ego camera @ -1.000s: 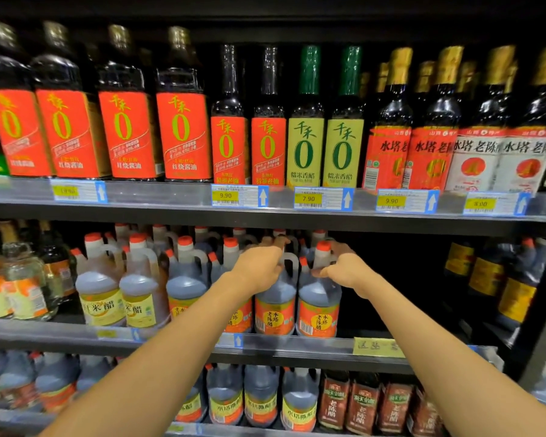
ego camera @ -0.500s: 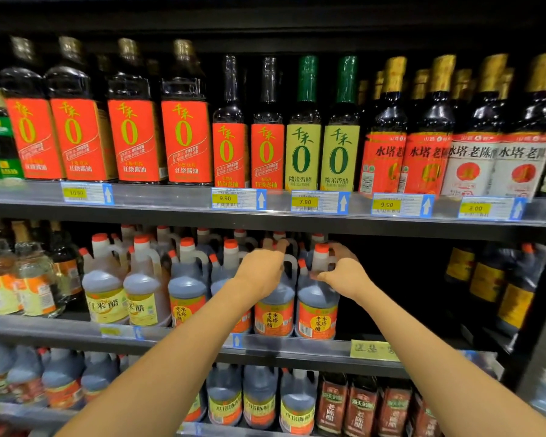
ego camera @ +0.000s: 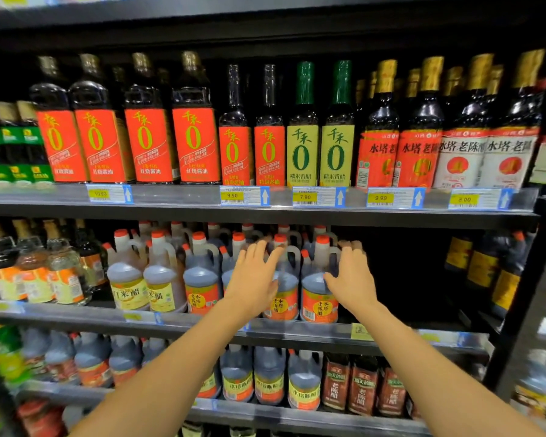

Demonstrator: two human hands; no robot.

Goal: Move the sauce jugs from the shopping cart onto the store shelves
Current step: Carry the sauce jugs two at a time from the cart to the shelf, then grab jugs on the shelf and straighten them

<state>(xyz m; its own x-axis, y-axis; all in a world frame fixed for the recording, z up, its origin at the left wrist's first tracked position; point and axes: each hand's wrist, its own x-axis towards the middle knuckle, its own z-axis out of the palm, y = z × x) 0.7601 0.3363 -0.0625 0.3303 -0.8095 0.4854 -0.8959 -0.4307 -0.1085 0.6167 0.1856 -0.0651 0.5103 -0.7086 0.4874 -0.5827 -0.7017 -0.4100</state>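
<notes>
Two dark sauce jugs with red caps and orange labels stand at the front of the middle shelf [ego camera: 297,334]: one jug [ego camera: 282,298] partly behind my left hand, the other jug [ego camera: 318,298] just right of it. My left hand [ego camera: 254,279] is open, fingers spread, in front of the left jug's handle. Beside the right jug's handle, my right hand [ego camera: 350,279] is also open and holds nothing. More jugs of the same kind [ego camera: 200,285] stand to the left and behind. No shopping cart is in view.
Yellow-labelled vinegar jugs [ego camera: 128,279] and glass bottles [ego camera: 35,269] fill the middle shelf's left part. A dark gap [ego camera: 401,272] lies right of the jugs. Tall bottles [ego camera: 196,127] line the upper shelf; more jugs [ego camera: 268,378] stand on the lower shelf.
Both hands have let go of the two jugs' handles and opened, drawing back slightly toward me. The jugs stay standing on the shelf. My view has tilted up a little.
</notes>
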